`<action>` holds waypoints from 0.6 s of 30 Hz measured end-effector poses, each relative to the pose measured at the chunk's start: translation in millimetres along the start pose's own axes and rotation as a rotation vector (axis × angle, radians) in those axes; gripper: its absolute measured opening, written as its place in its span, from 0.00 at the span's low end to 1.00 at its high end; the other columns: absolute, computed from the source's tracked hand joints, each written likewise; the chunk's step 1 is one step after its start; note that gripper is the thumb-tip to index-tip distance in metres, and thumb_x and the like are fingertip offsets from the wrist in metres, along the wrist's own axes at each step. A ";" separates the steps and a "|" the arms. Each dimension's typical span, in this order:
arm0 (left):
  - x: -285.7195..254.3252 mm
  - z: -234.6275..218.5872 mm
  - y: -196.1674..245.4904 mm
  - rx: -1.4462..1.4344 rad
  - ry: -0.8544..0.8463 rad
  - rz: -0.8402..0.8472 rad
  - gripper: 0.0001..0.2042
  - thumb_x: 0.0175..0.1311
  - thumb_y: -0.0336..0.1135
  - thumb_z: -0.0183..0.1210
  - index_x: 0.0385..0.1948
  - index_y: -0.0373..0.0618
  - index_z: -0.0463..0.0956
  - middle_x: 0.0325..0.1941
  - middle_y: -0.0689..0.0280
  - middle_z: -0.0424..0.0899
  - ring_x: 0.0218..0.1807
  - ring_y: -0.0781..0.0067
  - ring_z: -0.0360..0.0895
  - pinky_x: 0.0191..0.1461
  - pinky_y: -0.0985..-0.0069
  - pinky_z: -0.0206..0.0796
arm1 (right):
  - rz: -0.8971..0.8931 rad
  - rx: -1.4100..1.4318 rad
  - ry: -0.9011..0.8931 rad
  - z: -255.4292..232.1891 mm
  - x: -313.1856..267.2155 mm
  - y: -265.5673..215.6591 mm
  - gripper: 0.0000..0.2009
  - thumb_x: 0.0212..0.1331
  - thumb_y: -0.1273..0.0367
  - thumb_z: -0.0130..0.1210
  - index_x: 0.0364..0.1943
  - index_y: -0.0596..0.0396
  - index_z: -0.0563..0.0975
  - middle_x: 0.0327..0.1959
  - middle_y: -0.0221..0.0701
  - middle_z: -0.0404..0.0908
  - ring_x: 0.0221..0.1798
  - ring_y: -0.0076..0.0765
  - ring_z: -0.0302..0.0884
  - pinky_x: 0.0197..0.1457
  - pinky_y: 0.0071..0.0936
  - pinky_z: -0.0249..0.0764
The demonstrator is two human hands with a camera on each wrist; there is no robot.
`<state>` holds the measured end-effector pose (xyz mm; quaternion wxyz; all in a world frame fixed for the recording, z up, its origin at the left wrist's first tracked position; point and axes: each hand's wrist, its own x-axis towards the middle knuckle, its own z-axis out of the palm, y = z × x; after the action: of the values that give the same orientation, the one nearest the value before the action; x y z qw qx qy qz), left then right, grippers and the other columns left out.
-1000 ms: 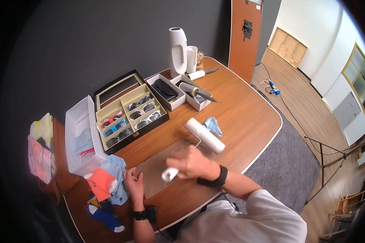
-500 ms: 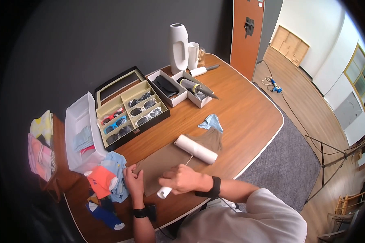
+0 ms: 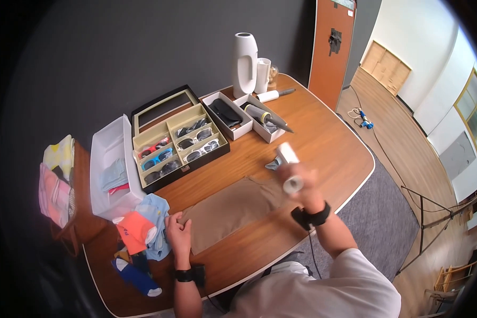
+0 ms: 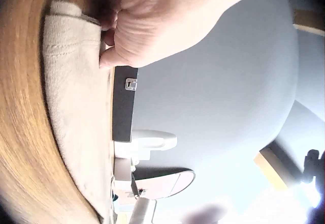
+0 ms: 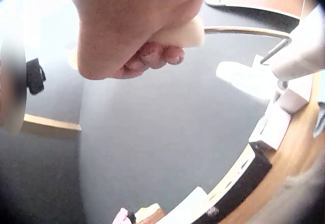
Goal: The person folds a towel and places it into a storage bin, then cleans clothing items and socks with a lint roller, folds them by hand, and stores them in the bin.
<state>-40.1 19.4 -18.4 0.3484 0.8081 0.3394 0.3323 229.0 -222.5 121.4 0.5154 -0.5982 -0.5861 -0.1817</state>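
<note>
My right hand (image 3: 305, 183) grips the white handle of a lint roller (image 3: 287, 152), raised over the right side of the table. In the right wrist view its bent metal rod (image 5: 249, 30) runs to the white roll (image 5: 299, 48). A folded brown cloth (image 3: 230, 212) with a ribbed edge lies flat on the table. At the left end of the cloth rests my left hand (image 3: 179, 233), fingers loosely bent, fingertips on its edge. In the left wrist view, my left thumb and fingertips touch the top of the brown cloth (image 4: 76, 102).
Left are orange (image 3: 135, 230) and blue socks (image 3: 138, 278), a light blue cloth (image 3: 156, 238) and a white bin (image 3: 108, 201). Behind stand a sunglasses case (image 3: 217, 151), two small boxes (image 3: 236, 132) and a white vase (image 3: 245, 69). A small blue cloth (image 3: 273, 163) lies beyond the brown one.
The lint roller was over the brown cloth; my right hand has lifted it away to the right, uncovering the cloth. The cloth's right end lies flatter. My left hand stays put.
</note>
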 end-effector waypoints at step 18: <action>-0.3 -1.1 2.8 0.015 0.000 -0.019 0.19 0.49 0.21 0.67 0.45 0.40 0.75 0.42 0.61 0.73 0.24 0.70 0.69 0.33 0.74 0.66 | 0.790 0.580 1.108 -222.0 -135.1 176.4 0.06 0.60 0.71 0.55 0.40 0.54 0.73 0.20 0.26 0.65 0.20 0.26 0.65 0.29 0.26 0.67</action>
<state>-40.2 18.1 -15.7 0.3454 0.8075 0.3494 0.3263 438.2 -437.6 28.6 0.9002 -0.4249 -0.0053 -0.0957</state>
